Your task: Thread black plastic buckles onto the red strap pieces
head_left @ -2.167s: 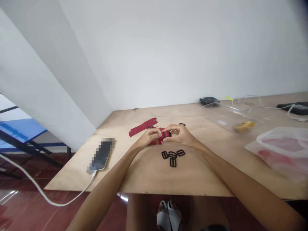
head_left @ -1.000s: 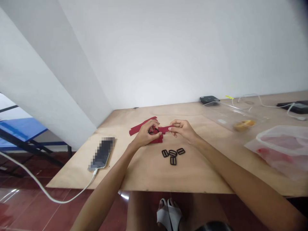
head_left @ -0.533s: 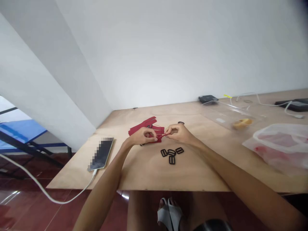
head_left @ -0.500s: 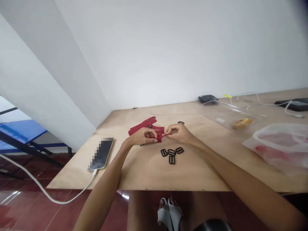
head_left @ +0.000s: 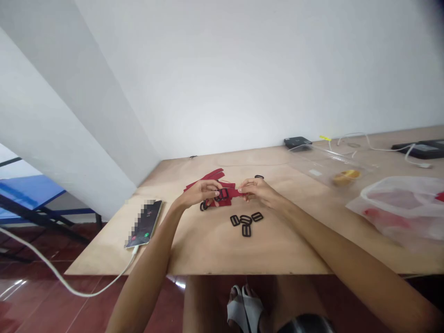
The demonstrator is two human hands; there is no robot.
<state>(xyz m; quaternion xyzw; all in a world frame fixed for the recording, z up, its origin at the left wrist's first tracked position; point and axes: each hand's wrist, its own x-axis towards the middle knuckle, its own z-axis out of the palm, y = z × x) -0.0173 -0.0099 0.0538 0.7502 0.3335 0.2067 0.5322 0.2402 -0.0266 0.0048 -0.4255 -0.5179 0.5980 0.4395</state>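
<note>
My left hand (head_left: 196, 194) is closed on a black slide buckle (head_left: 224, 194), pinching it between thumb and fingers. A red webbing strap (head_left: 236, 192) passes at the buckle and runs to the right. My right hand (head_left: 262, 190) pinches the strap's right part with thumb and fingertips. Under and behind my left hand lie more red straps (head_left: 212, 175), partly hidden by it. Another black buckle (head_left: 203, 205) shows just below the left hand. Several loose black slide buckles (head_left: 246, 230) lie on the wooden table nearer to me, and one more (head_left: 259, 176) sits behind my right hand.
A phone (head_left: 147, 224) with a white charging cable (head_left: 86, 294) lies at the table's left edge. To the right are a clear plastic container (head_left: 322, 162) with a yellow-orange item, a whitish plastic bag (head_left: 391, 203) and black boxes (head_left: 297, 142) with cables. A wall stands behind.
My left hand has shifted slightly left and the black buckle now shows at its fingertips. The red strap lies flatter between my hands. The phone's screen has lit up.
</note>
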